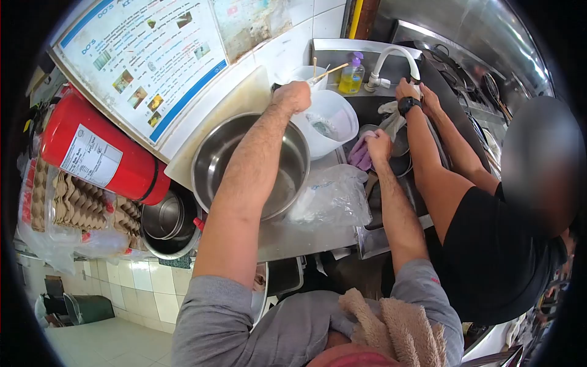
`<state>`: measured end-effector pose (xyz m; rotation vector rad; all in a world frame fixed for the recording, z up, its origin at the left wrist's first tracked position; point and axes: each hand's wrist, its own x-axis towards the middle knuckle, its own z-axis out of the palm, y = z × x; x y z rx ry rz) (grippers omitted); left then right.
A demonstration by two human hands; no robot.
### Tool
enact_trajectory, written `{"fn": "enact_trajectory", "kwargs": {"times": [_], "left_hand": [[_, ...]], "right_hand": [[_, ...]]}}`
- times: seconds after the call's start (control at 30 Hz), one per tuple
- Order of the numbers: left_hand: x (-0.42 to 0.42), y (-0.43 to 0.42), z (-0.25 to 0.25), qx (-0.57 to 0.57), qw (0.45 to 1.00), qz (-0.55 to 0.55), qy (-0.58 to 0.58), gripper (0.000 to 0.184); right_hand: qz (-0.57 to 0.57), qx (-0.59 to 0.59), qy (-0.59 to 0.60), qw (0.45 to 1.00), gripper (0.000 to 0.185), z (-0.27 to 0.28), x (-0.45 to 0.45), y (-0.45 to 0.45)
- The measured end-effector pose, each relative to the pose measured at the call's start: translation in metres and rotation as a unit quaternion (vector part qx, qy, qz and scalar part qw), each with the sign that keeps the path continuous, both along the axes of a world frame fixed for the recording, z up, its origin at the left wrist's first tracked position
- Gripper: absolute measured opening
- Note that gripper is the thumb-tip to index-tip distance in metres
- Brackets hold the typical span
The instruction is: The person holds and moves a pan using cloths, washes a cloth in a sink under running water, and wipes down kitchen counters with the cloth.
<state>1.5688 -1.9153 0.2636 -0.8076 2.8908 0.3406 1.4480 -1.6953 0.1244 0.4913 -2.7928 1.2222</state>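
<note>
My left hand is closed above the rims of the white tubs, with a small dark end of something showing beside it. My right hand grips a purple cloth over the sink. Between my hands stands a white plastic tub with a clear crumpled thing inside. Under my left forearm is a large steel pot, open side up. A clear plastic bag lies on the counter near my right forearm.
A co-worker in black has both hands at the white faucet. A yellow soap bottle stands behind the sink. Left are a red extinguisher, egg trays and stacked pans.
</note>
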Motion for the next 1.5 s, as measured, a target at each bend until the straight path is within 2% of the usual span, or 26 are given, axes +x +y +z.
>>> {"fn": "enact_trajectory", "kwargs": {"times": [0.13,0.23,0.3,0.37,0.43,0.57,0.63,0.67,0.7,0.77,0.8,0.87,0.9,0.93,0.97,1.03,1.1,1.13,1.2,1.23,1.3,1.33,1.37,1.43,1.47,1.5], "left_hand": [[-0.009,0.045,0.016,-0.083,0.995,-0.046,0.008,0.024],[-0.018,0.064,0.013,-0.067,0.996,-0.056,0.036,0.023],[-0.029,0.082,0.007,-0.06,0.996,-0.059,0.039,0.023],[-0.033,0.095,0.006,-0.054,0.996,-0.056,0.04,0.023],[-0.035,0.104,0.007,-0.084,0.992,-0.091,-0.002,0.026],[-0.034,0.112,0.012,-0.082,0.989,-0.113,-0.042,0.025],[-0.034,0.116,0.009,-0.063,0.992,-0.11,-0.006,0.022],[-0.035,0.116,0.01,-0.062,0.992,-0.107,-0.006,0.022],[-0.034,0.117,0.008,-0.055,0.993,-0.105,-0.003,0.023],[-0.033,0.116,0.005,-0.047,0.994,-0.099,-0.001,0.023],[-0.034,0.115,0.006,-0.048,0.994,-0.103,0.0,0.023],[-0.036,0.114,0.006,-0.049,0.993,-0.106,0.001,0.024],[-0.034,0.116,0.003,-0.04,0.993,-0.108,-0.006,0.024],[-0.037,0.118,0.005,-0.037,0.993,-0.112,-0.006,0.024],[-0.038,0.12,0.006,-0.038,0.993,-0.115,-0.005,0.024],[-0.037,0.124,0.004,-0.049,0.993,-0.104,-0.022,0.025],[-0.038,0.124,0.003,-0.042,0.993,-0.103,-0.028,0.025],[-0.039,0.126,0.004,-0.038,0.993,-0.105,-0.032,0.025],[-0.042,0.129,0.001,-0.043,0.993,-0.105,-0.031,0.025],[-0.043,0.129,0.002,-0.047,0.993,-0.1,-0.031,0.025],[-0.047,0.129,0.002,-0.036,0.994,-0.095,-0.032,0.025],[-0.047,0.129,0.002,-0.027,0.995,-0.094,-0.034,0.025],[-0.048,0.128,0.004,-0.03,0.995,-0.093,-0.034,0.025],[-0.048,0.131,0.003,-0.034,0.993,-0.108,-0.045,0.025],[-0.048,0.132,0.003,-0.032,0.993,-0.106,-0.046,0.025],[-0.049,0.13,0.005,-0.044,0.993,-0.104,-0.039,0.025]], "right_hand": [[0.001,-0.023,-0.106,0.994,0.023,-0.007,-0.015,-0.007],[0.051,-0.077,-0.214,0.973,0.024,-0.037,-0.031,0.002],[0.083,-0.165,-0.327,0.927,0.025,-0.082,-0.047,-0.002],[0.092,-0.163,-0.361,0.914,0.027,-0.081,-0.039,0.001],[0.142,-0.395,-0.446,0.79,0.025,-0.089,-0.034,0.004],[0.095,-0.326,-0.431,0.836,0.02,-0.097,-0.03,0.005],[-0.004,-0.149,-0.3,0.942,0.017,-0.049,-0.007,0.008],[0.002,-0.278,-0.363,0.889,0.019,-0.061,-0.013,0.009],[0.003,-0.275,-0.368,0.888,0.019,-0.079,-0.018,0.012],[0.185,-0.169,-0.4,0.882,0.028,-0.103,-0.029,0.015],[0.187,-0.167,-0.4,0.882,0.028,-0.104,-0.03,0.013],[0.084,-0.423,-0.404,0.807,0.027,-0.082,-0.017,0.012],[0.078,-0.422,-0.407,0.806,0.027,-0.082,-0.009,0.019],[0.186,-0.202,-0.334,0.902,0.025,-0.085,-0.013,0.024],[0.279,0.036,-0.238,0.93,0.024,-0.083,-0.015,0.027],[0.225,-0.03,-0.295,0.928,0.024,-0.097,-0.015,0.024],[0.121,-0.376,-0.42,0.817,0.02,-0.103,-0.013,0.023],[0.12,-0.378,-0.419,0.817,0.02,-0.111,-0.012,0.025],[0.175,-0.118,-0.356,0.91,0.016,-0.124,-0.015,0.026],[0.177,-0.119,-0.353,0.911,0.016,-0.119,-0.019,0.024],[0.14,-0.358,-0.438,0.813,0.017,-0.113,-0.02,0.026],[0.071,-0.385,-0.439,0.809,0.013,-0.074,0.005,0.025],[0.073,-0.387,-0.439,0.808,0.013,-0.094,-0.004,0.022],[0.24,-0.108,-0.323,0.909,0.016,-0.124,-0.011,0.024],[0.241,-0.106,-0.324,0.909,0.016,-0.122,-0.014,0.027],[0.183,-0.221,-0.374,0.882,0.016,-0.116,-0.024,0.024]]}}
